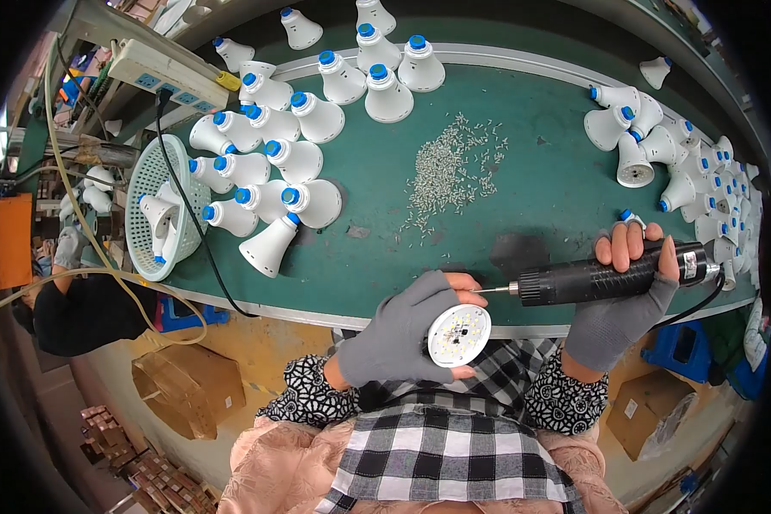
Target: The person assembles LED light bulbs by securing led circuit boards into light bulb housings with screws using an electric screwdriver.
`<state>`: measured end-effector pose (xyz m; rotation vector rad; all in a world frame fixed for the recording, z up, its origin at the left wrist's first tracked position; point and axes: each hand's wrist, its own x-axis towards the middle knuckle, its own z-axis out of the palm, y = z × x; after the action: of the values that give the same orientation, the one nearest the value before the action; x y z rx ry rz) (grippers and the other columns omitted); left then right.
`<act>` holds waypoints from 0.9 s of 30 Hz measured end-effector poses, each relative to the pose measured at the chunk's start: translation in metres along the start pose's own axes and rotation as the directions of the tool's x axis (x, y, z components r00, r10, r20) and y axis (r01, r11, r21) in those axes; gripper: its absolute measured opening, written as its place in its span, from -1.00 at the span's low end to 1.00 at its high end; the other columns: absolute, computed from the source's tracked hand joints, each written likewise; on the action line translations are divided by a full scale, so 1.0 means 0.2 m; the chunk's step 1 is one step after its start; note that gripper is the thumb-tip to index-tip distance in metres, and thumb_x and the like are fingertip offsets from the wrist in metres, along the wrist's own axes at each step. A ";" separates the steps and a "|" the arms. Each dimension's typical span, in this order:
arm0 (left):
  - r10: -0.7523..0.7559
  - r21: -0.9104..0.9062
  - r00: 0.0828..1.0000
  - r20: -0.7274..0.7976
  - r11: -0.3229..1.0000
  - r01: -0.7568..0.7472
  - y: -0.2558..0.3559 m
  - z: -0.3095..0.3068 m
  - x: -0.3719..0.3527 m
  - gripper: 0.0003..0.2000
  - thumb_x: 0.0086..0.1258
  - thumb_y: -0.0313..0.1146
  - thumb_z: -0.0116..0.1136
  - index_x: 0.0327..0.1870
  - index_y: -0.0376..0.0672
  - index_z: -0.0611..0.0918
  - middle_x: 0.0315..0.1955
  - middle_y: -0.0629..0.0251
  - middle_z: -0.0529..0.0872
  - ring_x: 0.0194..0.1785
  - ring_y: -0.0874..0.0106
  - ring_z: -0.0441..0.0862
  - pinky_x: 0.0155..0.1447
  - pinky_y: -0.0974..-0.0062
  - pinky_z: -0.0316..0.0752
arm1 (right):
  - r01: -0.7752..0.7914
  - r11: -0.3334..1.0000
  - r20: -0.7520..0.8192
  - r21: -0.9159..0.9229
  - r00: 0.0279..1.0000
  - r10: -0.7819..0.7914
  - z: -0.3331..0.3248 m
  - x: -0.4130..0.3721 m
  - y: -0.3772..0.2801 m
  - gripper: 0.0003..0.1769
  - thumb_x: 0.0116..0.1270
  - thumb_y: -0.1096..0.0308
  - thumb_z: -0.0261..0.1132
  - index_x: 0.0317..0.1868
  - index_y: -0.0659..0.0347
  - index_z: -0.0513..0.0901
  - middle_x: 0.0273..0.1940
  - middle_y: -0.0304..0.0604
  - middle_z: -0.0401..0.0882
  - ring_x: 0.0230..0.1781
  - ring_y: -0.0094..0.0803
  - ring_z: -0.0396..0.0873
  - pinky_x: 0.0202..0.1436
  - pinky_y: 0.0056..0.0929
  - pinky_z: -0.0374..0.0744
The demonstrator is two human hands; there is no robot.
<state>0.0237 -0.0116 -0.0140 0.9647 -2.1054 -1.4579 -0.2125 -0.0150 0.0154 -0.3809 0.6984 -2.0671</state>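
Note:
My left hand (403, 330), in a grey fingerless glove, is closed around an LED bulb (460, 335) whose round white board with small yellow LEDs faces up toward me. My right hand (630, 283), gloved the same way, grips a black electric screwdriver (565, 276) held sideways. The screwdriver's thin bit points left, its tip right at my left thumb and forefinger. Beyond both hands, a pile of small screws (454, 163) lies spread on the green work table (368, 257).
White bulb housings (321, 118) with blue caps stand at the left and back. More housings (702, 184) crowd the right side. A light green basket (158, 218) holds several, beside a power strip (164, 75) and black cable. Cardboard boxes (188, 390) sit below; another person's sleeve (94, 313) shows at left.

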 end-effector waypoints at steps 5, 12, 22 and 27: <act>0.005 -0.016 1.000 -0.006 1.000 -0.005 0.00 0.00 0.00 -0.32 -0.10 -0.07 0.59 0.12 -0.05 0.61 0.17 0.21 0.52 0.23 0.24 0.53 0.25 0.34 0.48 | -0.002 1.000 0.009 0.014 1.000 0.001 -0.01 0.00 -0.01 -0.78 0.48 0.24 0.08 -0.13 0.25 0.45 -0.38 -0.23 0.34 -0.44 -0.49 0.34 -0.29 -0.43 0.44; 0.011 0.000 1.000 0.006 1.000 -0.011 0.01 0.00 0.01 -0.32 -0.10 -0.06 0.59 0.12 -0.05 0.61 0.17 0.21 0.52 0.20 0.25 0.55 0.24 0.34 0.49 | 0.019 1.000 0.060 -0.014 0.998 -0.018 0.00 0.00 -0.02 -0.79 0.47 0.23 0.09 -0.12 0.22 0.42 -0.39 -0.24 0.32 -0.44 -0.50 0.35 -0.28 -0.43 0.44; 0.085 -0.133 0.994 0.072 0.988 -0.075 0.00 -0.05 0.03 -0.24 -0.11 -0.08 0.61 0.18 -0.11 0.54 0.15 0.24 0.53 0.20 0.31 0.54 0.28 0.43 0.42 | 0.059 0.995 0.307 0.082 0.948 -0.081 0.04 -0.01 -0.05 -0.75 0.39 0.26 0.15 -0.10 0.18 0.29 -0.40 -0.29 0.22 -0.49 -0.54 0.30 -0.33 -0.47 0.40; -0.245 -0.704 0.967 0.067 0.675 0.220 -0.06 -0.02 -0.03 -0.16 -0.09 0.01 0.55 0.25 -0.17 0.46 0.06 0.35 0.56 0.15 0.47 0.52 0.25 0.49 0.38 | 0.110 0.990 0.184 0.089 0.975 -0.125 0.02 -0.01 -0.12 -0.73 0.42 0.18 0.15 -0.08 0.17 0.34 -0.41 -0.29 0.25 -0.49 -0.53 0.33 -0.32 -0.45 0.43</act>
<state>0.0341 -0.0137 -0.0235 0.9290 -1.1982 -2.1257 -0.2240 -0.0041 0.0334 -0.5772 0.4897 -2.1282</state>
